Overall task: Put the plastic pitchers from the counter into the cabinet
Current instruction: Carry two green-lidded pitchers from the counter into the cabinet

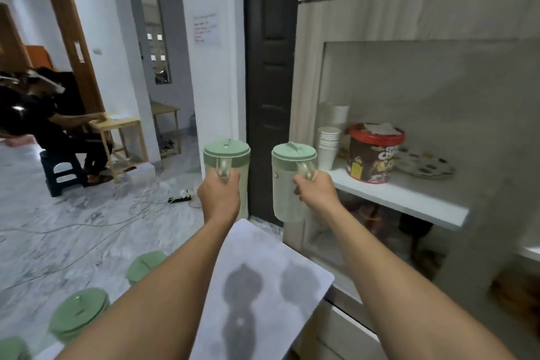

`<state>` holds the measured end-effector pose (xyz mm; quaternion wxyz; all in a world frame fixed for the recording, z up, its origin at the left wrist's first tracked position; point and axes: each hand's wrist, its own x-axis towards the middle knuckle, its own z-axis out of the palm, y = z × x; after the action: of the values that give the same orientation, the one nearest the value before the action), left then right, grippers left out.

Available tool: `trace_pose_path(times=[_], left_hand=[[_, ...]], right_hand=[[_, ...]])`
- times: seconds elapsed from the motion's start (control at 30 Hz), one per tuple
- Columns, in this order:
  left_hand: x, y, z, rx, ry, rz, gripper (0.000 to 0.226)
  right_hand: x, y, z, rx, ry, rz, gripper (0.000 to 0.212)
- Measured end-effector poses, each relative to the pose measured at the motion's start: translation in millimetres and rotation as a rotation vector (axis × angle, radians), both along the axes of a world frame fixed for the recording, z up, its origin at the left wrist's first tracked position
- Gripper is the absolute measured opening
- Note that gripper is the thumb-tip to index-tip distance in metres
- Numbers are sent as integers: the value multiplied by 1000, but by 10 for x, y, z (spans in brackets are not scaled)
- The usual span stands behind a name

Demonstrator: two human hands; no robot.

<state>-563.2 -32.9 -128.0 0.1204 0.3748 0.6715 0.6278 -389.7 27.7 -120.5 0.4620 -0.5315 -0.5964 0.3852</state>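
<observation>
The right hand (pixel 314 188) grips an upright pitcher (pixel 289 184) by its handle; the cabinet shelf (pixel 409 196) lies at three o'clock, nearer this hand. The left hand (pixel 220 194) likewise holds a second pitcher (pixel 230 155).

White walls (pixel 111 9), a grey marbled floor (pixel 87 231) with loose cables, a dark door (pixel 271 67), and perhaps wooden tables (pixel 122 126) behind.

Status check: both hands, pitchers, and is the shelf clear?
Left hand and right hand each grip a pitcher handle: left pitcher, right pitcher, both airborne. Shelf ahead; cups and tub crowd its left end.
</observation>
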Motion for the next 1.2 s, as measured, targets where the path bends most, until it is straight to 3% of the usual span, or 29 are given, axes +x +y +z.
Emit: trace_pose_path(times=[0.5, 0.93, 1.2], left_hand=[[1602, -757, 919, 160, 62, -257, 21], [3572, -1680, 1003, 186, 33, -519, 23], [4562, -1756, 1062, 192, -11, -700, 17]], right_hand=[[1808, -1321, 901, 137, -29, -267, 12], [3715, -2599, 1012, 174, 8, -565, 13], [4587, -2905, 1020, 155, 4, -721, 10]])
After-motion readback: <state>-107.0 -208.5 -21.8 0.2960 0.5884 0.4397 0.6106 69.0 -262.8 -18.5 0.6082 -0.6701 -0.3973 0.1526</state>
